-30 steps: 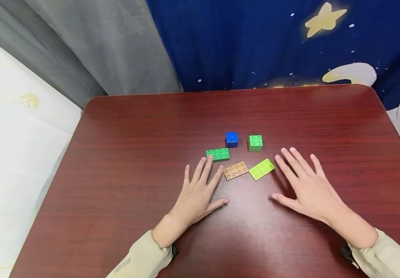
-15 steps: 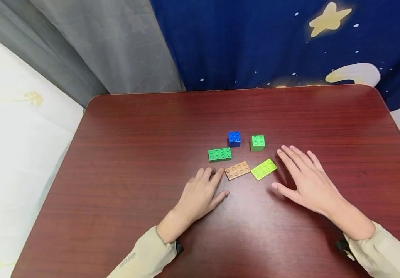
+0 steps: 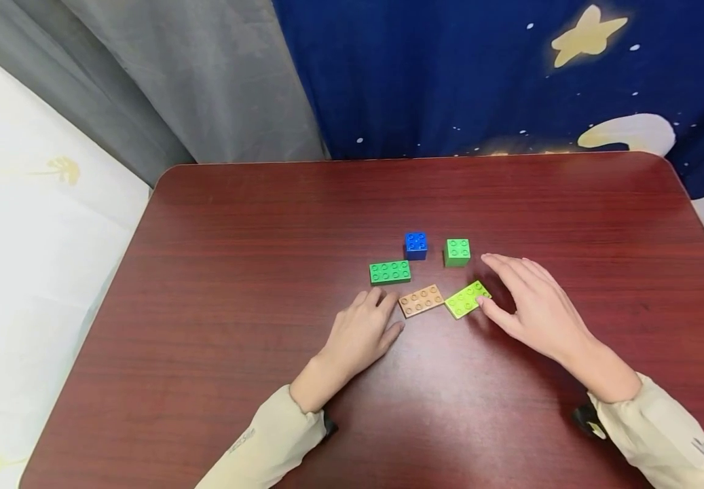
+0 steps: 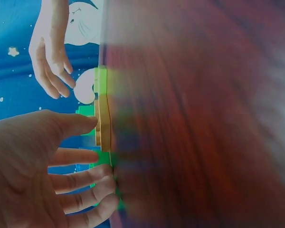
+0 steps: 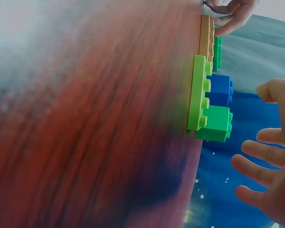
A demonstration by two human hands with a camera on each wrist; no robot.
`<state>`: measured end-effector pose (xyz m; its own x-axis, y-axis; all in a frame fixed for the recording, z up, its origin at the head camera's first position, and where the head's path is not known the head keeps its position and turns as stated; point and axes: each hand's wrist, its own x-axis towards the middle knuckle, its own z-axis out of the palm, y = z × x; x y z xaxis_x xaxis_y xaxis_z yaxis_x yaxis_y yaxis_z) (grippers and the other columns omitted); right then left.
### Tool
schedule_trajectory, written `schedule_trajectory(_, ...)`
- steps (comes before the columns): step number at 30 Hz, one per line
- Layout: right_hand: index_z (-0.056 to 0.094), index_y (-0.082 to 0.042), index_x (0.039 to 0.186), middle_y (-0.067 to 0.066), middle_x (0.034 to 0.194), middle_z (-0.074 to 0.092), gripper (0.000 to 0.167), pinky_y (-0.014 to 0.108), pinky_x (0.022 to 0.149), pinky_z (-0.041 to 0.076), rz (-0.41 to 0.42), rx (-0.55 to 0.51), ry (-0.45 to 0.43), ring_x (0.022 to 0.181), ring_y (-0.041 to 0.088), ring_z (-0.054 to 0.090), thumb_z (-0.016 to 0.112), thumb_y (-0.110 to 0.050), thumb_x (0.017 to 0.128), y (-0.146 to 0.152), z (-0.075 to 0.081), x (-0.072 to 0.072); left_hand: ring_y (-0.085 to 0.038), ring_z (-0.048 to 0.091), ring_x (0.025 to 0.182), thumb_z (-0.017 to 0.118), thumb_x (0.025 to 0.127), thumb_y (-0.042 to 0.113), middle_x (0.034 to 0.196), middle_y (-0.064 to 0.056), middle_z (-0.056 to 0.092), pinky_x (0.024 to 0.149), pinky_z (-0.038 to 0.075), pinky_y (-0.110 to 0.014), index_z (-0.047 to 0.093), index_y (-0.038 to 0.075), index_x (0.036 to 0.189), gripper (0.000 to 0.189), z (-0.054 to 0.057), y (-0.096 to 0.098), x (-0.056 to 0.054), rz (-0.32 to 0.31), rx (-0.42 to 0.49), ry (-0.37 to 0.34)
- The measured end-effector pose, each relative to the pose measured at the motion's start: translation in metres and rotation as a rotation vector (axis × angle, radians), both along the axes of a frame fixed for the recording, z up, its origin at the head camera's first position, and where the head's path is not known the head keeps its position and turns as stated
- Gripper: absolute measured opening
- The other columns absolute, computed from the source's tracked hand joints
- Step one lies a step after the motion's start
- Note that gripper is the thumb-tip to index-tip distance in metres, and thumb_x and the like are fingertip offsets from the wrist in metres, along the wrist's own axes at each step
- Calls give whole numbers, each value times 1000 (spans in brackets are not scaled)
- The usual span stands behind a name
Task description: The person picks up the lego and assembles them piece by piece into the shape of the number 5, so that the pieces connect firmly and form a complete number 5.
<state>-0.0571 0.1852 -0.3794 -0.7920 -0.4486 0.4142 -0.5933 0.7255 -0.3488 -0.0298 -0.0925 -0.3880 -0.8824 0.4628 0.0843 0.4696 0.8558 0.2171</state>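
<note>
My left hand (image 3: 359, 333) is at the left end of the tan building brick (image 3: 421, 301), fingers loosely bent and holding nothing. In the left wrist view its fingertips reach down to the tabletop. My right hand (image 3: 531, 305) hovers above the table, thumb apart from the fingers; in the head view its thumb overlaps the lime brick (image 3: 464, 300). The right wrist view shows a gap between these fingers and the lime brick (image 5: 197, 92). Behind lie a flat green brick (image 3: 390, 272), a blue square brick (image 3: 415, 246) and a light green square brick (image 3: 457, 252), all studs up.
A dark red wooden table (image 3: 254, 238) with rounded far corners bears the bricks. Behind it hang a grey curtain (image 3: 223, 75) and a blue curtain (image 3: 437, 68) with stars. White patterned cloth (image 3: 40, 224) borders the left side.
My left hand has drawn its fingers back off the flat green brick and bent them. My right hand has shifted left, its thumb now over the lime brick. The bricks stay in place.
</note>
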Motion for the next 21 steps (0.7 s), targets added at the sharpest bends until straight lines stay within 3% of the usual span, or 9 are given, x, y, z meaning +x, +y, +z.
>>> schedule_trajectory(11, 47, -1, 130, 16, 125, 52, 59, 50, 91, 36, -50, -24, -139, 113, 33, 47, 70, -21, 79, -9, -1, -19, -18, 56, 90, 66, 85, 39, 101, -2, 55, 55, 52, -37, 59, 12, 114, 40, 1, 12, -8, 49, 28, -57)
schedule_trajectory(21, 44, 0, 132, 17, 123, 51, 61, 50, 89, 39, -67, -49, -252, 113, 31, 47, 70, -19, 80, -23, -1, -41, -18, 56, 87, 68, 84, 32, 99, -1, 56, 54, 51, -37, 62, 14, 111, 33, -3, 13, -12, 63, 60, -47)
